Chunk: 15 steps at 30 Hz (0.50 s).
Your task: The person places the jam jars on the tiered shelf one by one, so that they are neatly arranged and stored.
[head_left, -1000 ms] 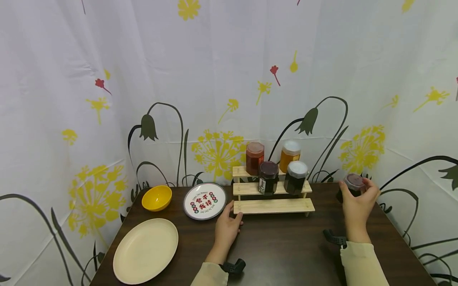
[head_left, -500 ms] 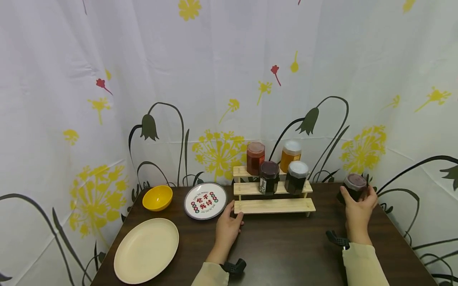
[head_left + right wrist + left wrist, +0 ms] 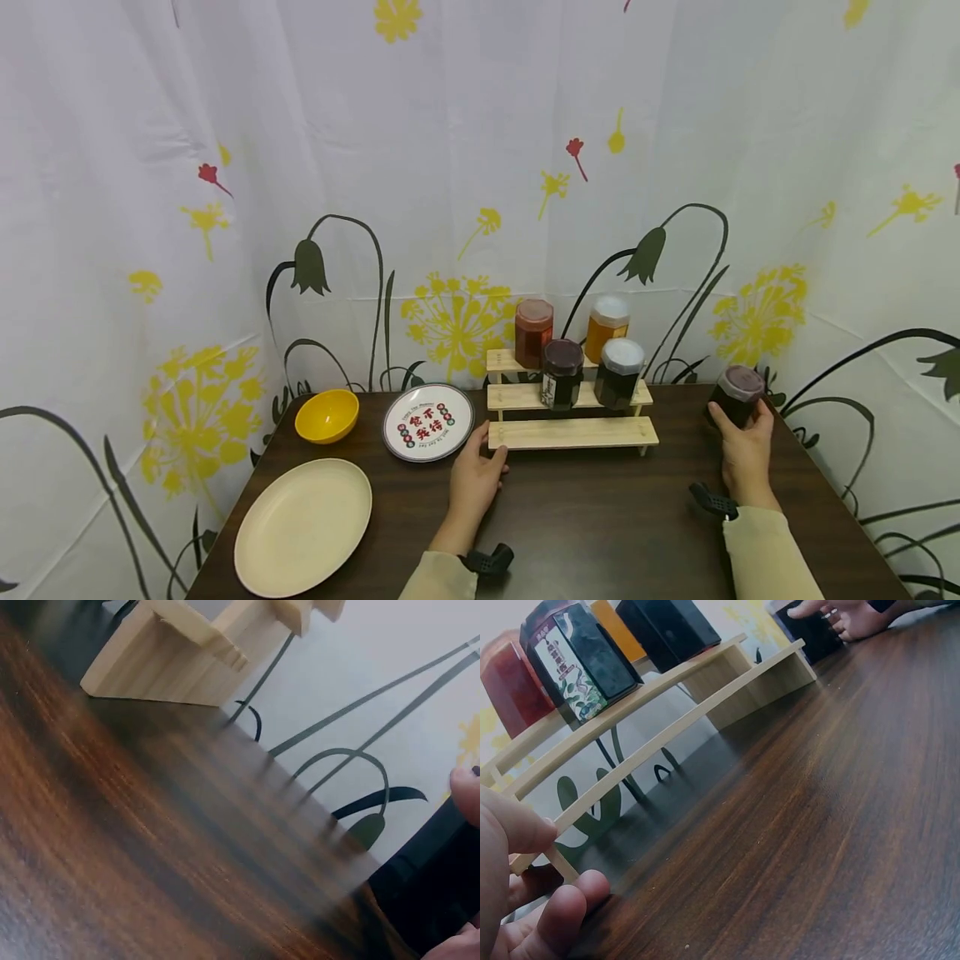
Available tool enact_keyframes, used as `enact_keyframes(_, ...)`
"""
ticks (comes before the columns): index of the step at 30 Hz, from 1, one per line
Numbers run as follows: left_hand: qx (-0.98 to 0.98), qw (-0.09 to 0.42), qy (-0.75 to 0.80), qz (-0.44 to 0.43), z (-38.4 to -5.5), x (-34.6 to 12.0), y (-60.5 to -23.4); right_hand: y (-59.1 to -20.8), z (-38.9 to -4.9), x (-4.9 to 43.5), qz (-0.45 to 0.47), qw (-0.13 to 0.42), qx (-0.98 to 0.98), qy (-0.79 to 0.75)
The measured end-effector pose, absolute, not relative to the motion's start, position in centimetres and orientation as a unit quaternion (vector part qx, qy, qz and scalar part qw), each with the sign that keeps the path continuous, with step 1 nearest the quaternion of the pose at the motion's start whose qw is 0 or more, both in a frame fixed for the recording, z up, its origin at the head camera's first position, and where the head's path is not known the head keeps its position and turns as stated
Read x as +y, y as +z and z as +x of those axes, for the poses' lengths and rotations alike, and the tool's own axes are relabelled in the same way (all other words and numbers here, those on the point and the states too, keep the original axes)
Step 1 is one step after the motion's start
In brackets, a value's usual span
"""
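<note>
My left hand (image 3: 476, 482) pinches the left end of the lowest step of a three-step wooden rack (image 3: 573, 432), thumb on top and fingers below in the left wrist view. At the table's right rear, my right hand (image 3: 747, 454) holds a dark jar (image 3: 738, 396) with a reddish-purple lid, thumb on its left side and fingers on its right. The jar looks upright, seemingly on the table. On the rack's middle step stand a dark-lidded jar (image 3: 562, 375) and a white-lidded dark jar (image 3: 621, 373). Its top step bears a red jar (image 3: 534, 333) and an amber jar (image 3: 607, 327).
Left of the rack lies a round white plate (image 3: 429, 423) with red writing. A yellow bowl (image 3: 327, 417) and a large cream oval plate (image 3: 303, 527) are farther left on the dark wooden table (image 3: 592, 525). A flowered curtain (image 3: 450, 167) hangs behind.
My right hand has slid from around the jar's lid down to its body, nearer me. The jar shifts only slightly. My left hand stays on the rack.
</note>
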<state>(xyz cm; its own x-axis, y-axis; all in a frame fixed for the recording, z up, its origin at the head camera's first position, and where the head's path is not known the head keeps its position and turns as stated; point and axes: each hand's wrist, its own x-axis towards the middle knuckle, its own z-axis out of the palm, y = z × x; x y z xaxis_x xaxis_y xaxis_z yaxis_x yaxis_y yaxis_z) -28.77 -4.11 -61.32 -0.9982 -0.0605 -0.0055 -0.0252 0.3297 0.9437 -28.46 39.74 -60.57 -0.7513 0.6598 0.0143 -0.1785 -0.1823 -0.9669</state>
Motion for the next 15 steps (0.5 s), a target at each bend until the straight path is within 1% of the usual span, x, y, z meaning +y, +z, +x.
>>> enact_keyframes(4,-0.817,0.019,-0.576,0.027,-28.83,-4.15,-61.12,-60.94,-28.42,39.5,-0.209,0.281,-0.605,0.715)
enact_keyframes(11,-0.817,0.012,-0.576,0.024,-28.77,-4.09,-61.32,-61.2,-28.05,39.64,-0.259,0.267,-0.671,0.641)
enact_keyframes(15,-0.817,0.014,-0.576,0.023,-28.72,-4.07,-61.41,-61.27,-28.25,39.69,-0.259,0.266,-0.682,0.63)
